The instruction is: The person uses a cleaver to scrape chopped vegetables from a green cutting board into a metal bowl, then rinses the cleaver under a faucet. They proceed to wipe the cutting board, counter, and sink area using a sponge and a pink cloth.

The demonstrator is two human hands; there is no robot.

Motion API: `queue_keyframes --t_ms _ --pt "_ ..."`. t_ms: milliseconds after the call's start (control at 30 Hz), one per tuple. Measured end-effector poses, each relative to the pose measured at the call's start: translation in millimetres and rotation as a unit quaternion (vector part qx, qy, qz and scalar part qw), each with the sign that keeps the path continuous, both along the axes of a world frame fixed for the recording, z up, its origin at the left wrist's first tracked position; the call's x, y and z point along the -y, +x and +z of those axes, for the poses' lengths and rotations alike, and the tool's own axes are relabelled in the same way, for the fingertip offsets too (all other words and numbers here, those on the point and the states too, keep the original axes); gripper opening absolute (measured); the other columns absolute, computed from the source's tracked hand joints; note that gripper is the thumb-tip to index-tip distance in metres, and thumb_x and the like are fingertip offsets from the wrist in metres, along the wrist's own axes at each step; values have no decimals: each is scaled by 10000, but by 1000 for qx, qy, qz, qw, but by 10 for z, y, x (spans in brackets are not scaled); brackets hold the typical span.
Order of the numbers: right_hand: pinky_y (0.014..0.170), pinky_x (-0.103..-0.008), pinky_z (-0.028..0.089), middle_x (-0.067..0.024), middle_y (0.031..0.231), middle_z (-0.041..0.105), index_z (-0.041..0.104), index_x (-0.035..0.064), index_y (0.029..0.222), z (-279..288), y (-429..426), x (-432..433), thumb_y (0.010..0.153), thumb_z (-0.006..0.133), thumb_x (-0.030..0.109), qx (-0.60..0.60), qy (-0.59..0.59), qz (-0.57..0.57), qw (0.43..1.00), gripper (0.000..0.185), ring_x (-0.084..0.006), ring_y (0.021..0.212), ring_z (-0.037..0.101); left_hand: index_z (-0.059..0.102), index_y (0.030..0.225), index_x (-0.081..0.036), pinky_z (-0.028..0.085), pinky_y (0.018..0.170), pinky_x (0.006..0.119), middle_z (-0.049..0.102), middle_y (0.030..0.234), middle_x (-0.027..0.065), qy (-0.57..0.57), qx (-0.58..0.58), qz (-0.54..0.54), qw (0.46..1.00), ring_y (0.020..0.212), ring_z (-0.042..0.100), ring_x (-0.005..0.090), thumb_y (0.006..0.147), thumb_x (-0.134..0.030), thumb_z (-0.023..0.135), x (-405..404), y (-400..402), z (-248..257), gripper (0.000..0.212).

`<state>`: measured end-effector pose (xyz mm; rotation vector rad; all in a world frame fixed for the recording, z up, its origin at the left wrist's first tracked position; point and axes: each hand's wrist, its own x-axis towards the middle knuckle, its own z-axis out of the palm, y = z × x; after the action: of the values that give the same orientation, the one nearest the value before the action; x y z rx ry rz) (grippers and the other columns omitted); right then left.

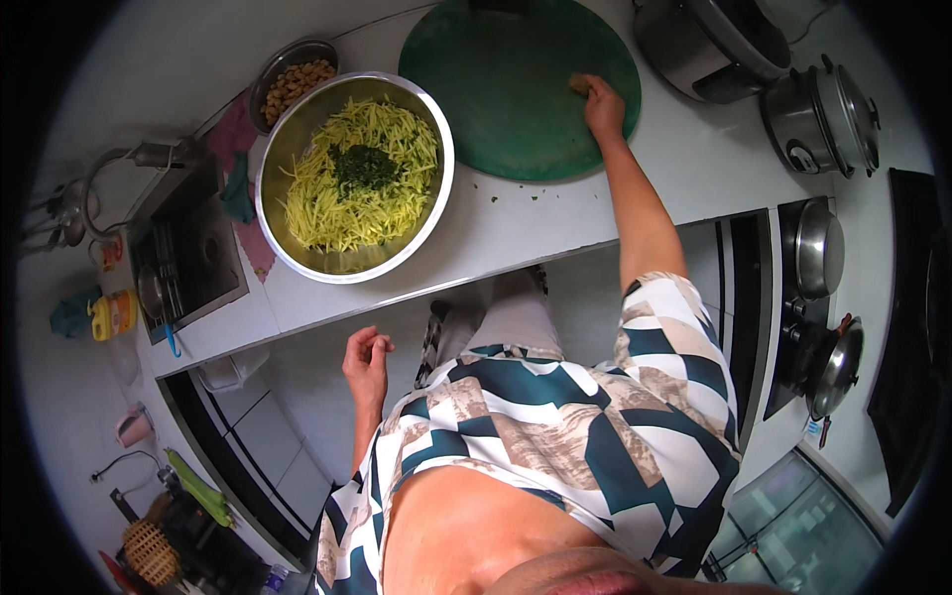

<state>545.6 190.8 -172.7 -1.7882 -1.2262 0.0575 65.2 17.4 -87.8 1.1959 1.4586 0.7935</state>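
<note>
On the right part of a round green cutting board (pixel 513 97), my right hand (pixel 605 110) grips a small brown lump (pixel 579 84), perhaps a piece of ginger. My left hand (pixel 367 357) hangs in front of the counter edge with its fingers curled, and no object shows in it. Left of the board stands a large steel bowl (pixel 439 230) of yellow-green shreds (pixel 357 216), topped by a heap of chopped dark green herbs (pixel 366 167). Behind that bowl sits a smaller metal bowl of light brown pieces, likely nuts (pixel 294 85).
A sink (pixel 212 253) and a pink cloth (pixel 256 249) lie at the left. Two metal cookers (pixel 710 52) (pixel 803 123) stand at the right, with a metal pot (pixel 820 249) and a lidded pan (pixel 837 368) on the stove. Green scraps lie before the board.
</note>
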Motion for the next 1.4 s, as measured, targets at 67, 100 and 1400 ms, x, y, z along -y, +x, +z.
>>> queue_keyframes --t_ms 67,100,1400 --pt "763 -307 437 -130 915 579 589 34 863 -199 -148 94 740 394 -6 23 22 11 999 235 -263 858 554 481 944 -6 398 567 189 561 763 59 -13 4 -10 1000 655 534 106 787 -31 511 89 -25 -147 161" --pt "764 -310 436 -129 909 581 594 34 845 -292 -326 185 737 401 0 44 40 28 998 224 -267 856 553 482 941 -10 386 551 183 561 759 57 -29 7 -15 999 652 534 104 786 -31 513 139 -53 -208 160" --pt "741 -278 435 -132 889 593 565 43 949 -417 -1738 1350 754 417 12 -200 -32 20 979 246 -191 828 573 481 918 23 442 598 223 550 700 64 -11 32 -65 997 628 524 108 774 20 473 563 -615 -299 144"
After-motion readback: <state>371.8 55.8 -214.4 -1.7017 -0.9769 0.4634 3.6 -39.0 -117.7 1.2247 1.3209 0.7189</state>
